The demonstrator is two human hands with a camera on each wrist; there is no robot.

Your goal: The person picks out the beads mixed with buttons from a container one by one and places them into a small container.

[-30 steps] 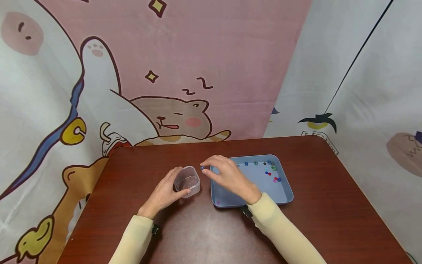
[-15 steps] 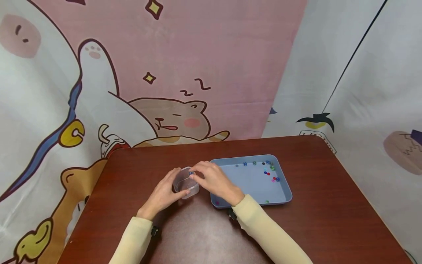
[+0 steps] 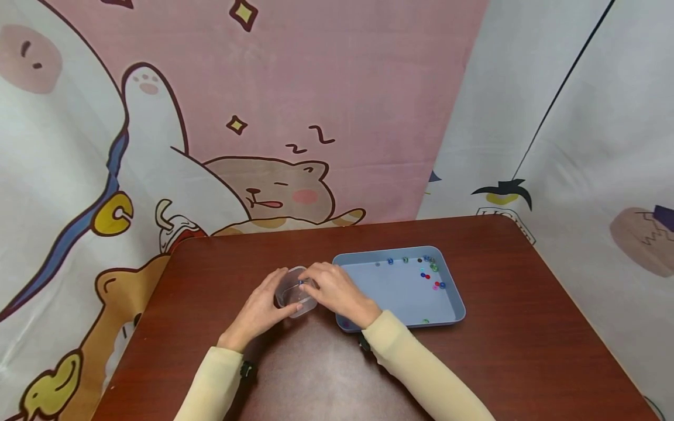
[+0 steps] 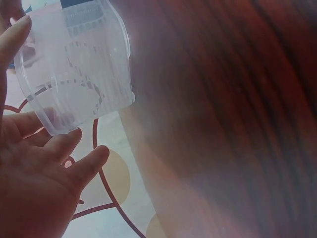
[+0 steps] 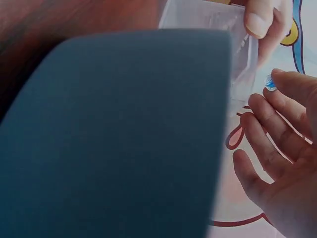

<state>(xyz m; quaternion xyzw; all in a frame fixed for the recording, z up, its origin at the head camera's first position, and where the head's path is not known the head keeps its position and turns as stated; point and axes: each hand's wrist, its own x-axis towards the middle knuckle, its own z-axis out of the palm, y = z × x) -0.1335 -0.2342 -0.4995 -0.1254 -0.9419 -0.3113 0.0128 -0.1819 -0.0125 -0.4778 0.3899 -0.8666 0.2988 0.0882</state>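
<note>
A small clear plastic box (image 3: 308, 307) is tilted a little on the left of the table. My left hand (image 3: 257, 310) grips it, thumb on the near side and fingers along the far side; the left wrist view shows its see-through wall (image 4: 81, 59). Between thumb and forefinger, my right hand (image 3: 341, 292) pinches a clear glass marble with blue in it (image 5: 270, 83). In the head view that marble is over the mouth of the box. The other right fingers are spread in the right wrist view.
Right of the box lies a blue-grey tray (image 3: 389, 298), partly under my right wrist. Several marbles (image 3: 434, 267) and small coloured beads (image 3: 427, 276) lie in it, mostly toward its right and far sides. A printed cloth (image 3: 379, 117) hangs behind the brown table (image 3: 526, 327).
My right hand has moved left from the tray's edge to the mouth of the box, carrying the marble. My left hand keeps its grip on the box.
</note>
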